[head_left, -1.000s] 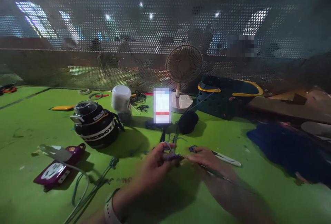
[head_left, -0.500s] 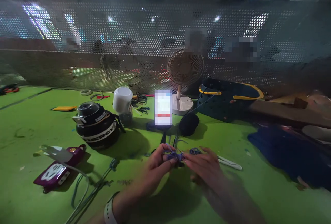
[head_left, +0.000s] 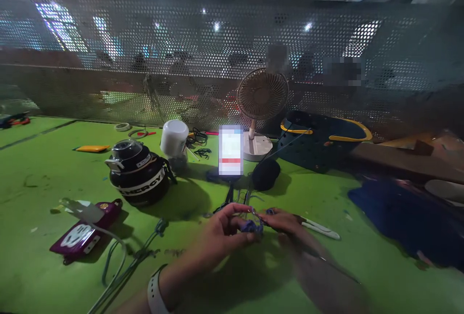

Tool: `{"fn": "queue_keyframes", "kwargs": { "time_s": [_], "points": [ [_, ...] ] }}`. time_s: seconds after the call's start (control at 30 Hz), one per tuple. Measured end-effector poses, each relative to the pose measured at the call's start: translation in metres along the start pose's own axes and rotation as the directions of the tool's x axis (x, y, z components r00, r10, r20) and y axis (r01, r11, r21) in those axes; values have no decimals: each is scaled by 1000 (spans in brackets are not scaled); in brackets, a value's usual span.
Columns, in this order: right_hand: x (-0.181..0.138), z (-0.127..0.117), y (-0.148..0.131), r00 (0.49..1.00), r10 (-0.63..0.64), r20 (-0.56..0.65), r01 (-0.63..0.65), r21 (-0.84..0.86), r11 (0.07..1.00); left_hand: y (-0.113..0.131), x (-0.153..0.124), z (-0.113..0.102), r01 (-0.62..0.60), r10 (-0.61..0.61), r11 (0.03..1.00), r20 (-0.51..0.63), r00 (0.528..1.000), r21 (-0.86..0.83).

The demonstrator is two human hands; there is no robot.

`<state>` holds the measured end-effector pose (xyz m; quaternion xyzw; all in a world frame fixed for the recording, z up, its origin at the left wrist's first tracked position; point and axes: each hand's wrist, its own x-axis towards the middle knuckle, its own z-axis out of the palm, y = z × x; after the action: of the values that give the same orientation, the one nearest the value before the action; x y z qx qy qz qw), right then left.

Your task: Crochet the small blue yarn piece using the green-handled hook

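Observation:
My left hand point(head_left: 221, 232) pinches a small piece of blue-purple crochet work point(head_left: 250, 227) between thumb and fingers, its index finger stretched out with a strand of yarn near the tip. In my right hand point(head_left: 284, 224) is a thin metal crochet hook point(head_left: 339, 269), whose shaft runs back past the wrist. The hook's front end meets the yarn between the two hands. A bit of blue yarn point(head_left: 270, 211) shows by the right fingers. Just beyond the hands sits a dark ball of yarn point(head_left: 266, 175). White-handled scissors point(head_left: 322, 229) lie beside the right hand.
A lit phone point(head_left: 231, 149) stands upright ahead, with a fan point(head_left: 263, 94) behind it. To the left are a black jug point(head_left: 139, 178), a white container point(head_left: 174, 137) and a purple power strip point(head_left: 85, 234) with cords. A dark basket point(head_left: 319, 140) and blue cloth point(head_left: 395, 217) occupy the right.
My left index finger has straightened out over the work. My right hand has turned and drawn in its fingers, so the hook's shaft now shows behind it. The view has shifted slightly.

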<state>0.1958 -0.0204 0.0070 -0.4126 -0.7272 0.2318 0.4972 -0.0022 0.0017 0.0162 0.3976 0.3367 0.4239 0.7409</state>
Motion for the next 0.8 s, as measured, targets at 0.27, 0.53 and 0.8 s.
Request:
{"fn": "queue_keyframes", "kwargs": {
  "time_s": [0.27, 0.53, 0.8],
  "points": [
    [-4, -4, 1, 963, 262, 58, -266, 78, 961, -1, -1, -3, -56, 55, 998, -39, 998, -24],
    [0, -6, -3, 937, 349, 29, -350, 46, 935, -6, -2, -3, -108, 108, 994, 21, 994, -35],
    [-2, -6, -4, 941, 336, 39, -337, 24, 941, -3, -3, 2, -109, 110, 994, -53, 993, 12]
  ]
}}
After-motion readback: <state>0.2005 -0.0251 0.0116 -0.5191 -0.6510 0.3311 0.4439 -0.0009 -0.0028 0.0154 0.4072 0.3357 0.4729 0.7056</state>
